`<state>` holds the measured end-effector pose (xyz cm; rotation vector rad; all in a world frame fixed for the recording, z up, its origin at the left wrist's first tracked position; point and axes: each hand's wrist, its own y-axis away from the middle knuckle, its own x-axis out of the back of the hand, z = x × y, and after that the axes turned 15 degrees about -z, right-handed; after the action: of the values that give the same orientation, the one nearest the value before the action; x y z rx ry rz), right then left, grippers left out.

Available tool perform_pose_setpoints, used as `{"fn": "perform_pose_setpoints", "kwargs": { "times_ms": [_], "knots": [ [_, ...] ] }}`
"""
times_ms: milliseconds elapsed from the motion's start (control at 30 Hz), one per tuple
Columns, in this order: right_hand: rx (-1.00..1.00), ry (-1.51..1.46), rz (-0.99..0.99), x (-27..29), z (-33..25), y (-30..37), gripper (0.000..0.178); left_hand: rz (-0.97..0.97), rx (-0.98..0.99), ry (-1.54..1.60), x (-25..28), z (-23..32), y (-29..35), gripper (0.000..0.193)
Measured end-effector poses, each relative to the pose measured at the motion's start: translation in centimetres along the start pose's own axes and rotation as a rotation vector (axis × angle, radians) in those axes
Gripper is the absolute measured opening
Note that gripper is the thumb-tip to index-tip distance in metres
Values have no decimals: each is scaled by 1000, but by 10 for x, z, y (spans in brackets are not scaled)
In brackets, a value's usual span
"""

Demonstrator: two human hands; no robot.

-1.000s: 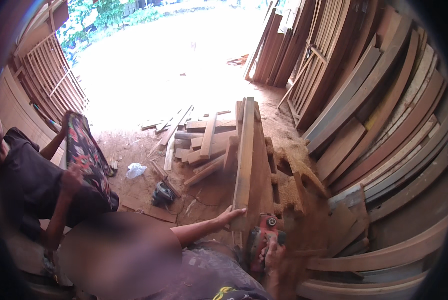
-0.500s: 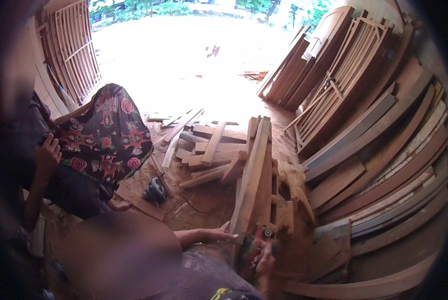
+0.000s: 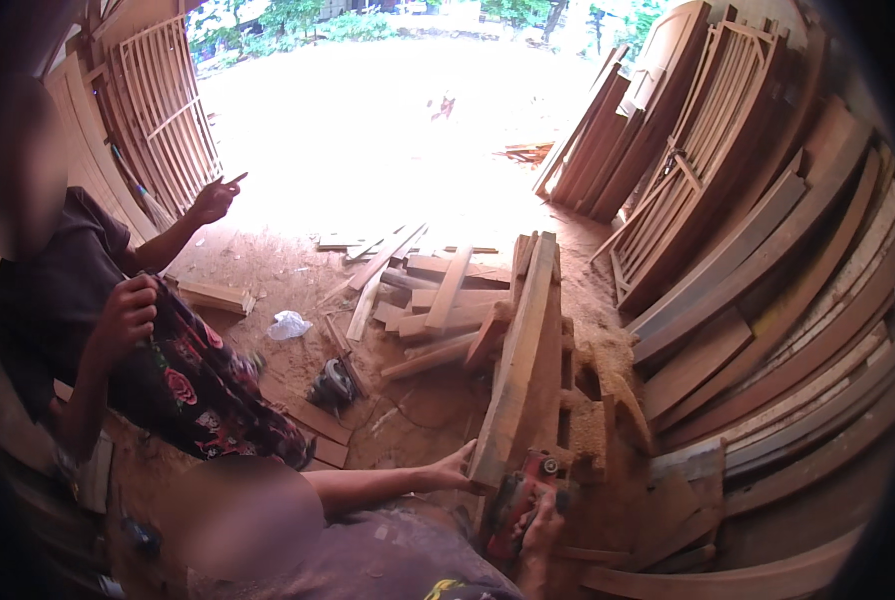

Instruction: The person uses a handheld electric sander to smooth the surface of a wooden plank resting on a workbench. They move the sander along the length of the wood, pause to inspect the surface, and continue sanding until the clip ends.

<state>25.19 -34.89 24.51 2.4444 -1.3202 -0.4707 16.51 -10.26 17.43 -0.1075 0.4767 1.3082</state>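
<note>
A long squared wooden beam (image 3: 518, 370) runs away from me on stacked timber. My left hand (image 3: 452, 470) rests against its near end, fingers stretched and thumb apart. In my right hand (image 3: 541, 522) is a red and black electric planer (image 3: 511, 505), gripped by its handle beside the beam's near end. The planer's underside is hidden. At left stands another person (image 3: 78, 270) in a dark shirt, with a dark rose-patterned cloth (image 3: 193, 385) around the lower body. One of that person's hands (image 3: 216, 200) points outward; the other (image 3: 133, 312) is closed at waist height.
Loose boards (image 3: 438, 300) lie beyond the beam. A circular saw (image 3: 335, 387) and a white plastic bag (image 3: 290, 325) are on the dirt floor. Long planks (image 3: 768, 410) and slatted wooden frames (image 3: 718, 120) lean along the right wall. Sawdust (image 3: 613, 370) is heaped beside the beam.
The other person's patterned cloth, spread wide before, now hangs around the legs, and one arm has risen to point. My view has shifted slightly; both my hands keep their places at the beam.
</note>
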Motion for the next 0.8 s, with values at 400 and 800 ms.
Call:
{"fn": "perform_pose_setpoints", "kwargs": {
  "times_ms": [400, 800],
  "knots": [
    [18, -88, -2, -4, -3, 2, 46, 194, -215, -153, -34, 161, 19, 122],
    [-30, -45, -45, -6, -18, 10, 44, 383, -441, -35, -33, 273, 3, 88]
  ]
}}
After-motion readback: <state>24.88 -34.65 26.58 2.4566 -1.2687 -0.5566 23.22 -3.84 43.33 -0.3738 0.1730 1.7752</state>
